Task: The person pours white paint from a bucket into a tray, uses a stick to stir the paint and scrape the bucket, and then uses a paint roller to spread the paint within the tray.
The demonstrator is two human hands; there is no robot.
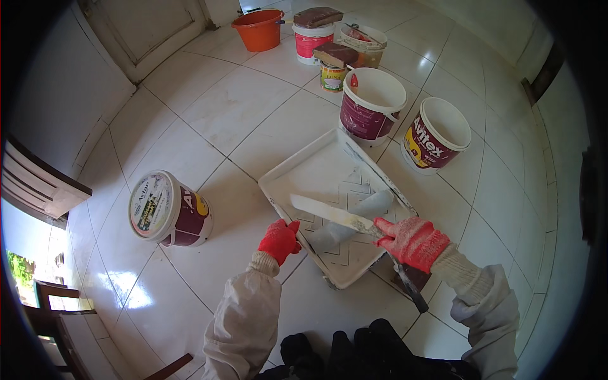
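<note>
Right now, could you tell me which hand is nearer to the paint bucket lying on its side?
Left. The left hand grips the tray edge, just right of the tipped bucket; the right hand is beyond the tray.

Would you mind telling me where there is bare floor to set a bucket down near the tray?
Bare tiles lie between the tray, the tipped bucket and the door. Another patch lies right of the tray, below the two open buckets. The far end by the orange tub is crowded.
</note>
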